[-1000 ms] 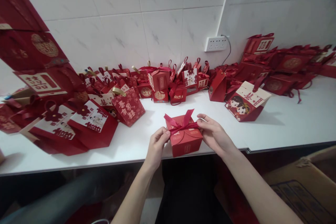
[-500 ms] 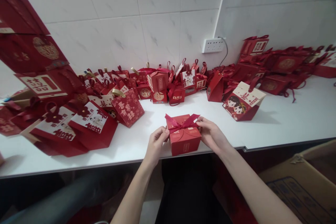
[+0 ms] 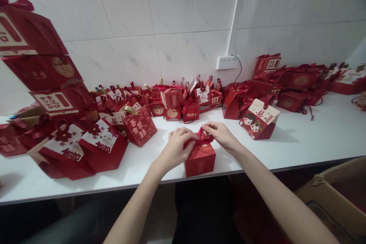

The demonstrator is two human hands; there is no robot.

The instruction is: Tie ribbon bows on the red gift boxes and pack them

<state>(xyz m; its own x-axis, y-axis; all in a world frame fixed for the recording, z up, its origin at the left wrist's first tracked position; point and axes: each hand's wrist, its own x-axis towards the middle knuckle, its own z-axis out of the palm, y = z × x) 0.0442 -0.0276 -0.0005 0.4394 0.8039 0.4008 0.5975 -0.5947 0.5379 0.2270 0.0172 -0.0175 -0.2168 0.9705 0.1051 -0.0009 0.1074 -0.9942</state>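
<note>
On the white table (image 3: 300,148) the red box (image 3: 200,163) stands closed; my left hand (image 3: 177,146) and right hand (image 3: 221,134) both pinch its ribbon bow (image 3: 207,140), seemingly not yet finished.

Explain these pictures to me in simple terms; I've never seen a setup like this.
There is no machine: these are one person's bare left hand and right hand. Every picture comes from a single camera worn on that person's head, looking forward and down. Both hands hold the red ribbon on top of a small red box near the front edge of a white table. More red boxes sit toward the wall, with a stack at the left.
</note>
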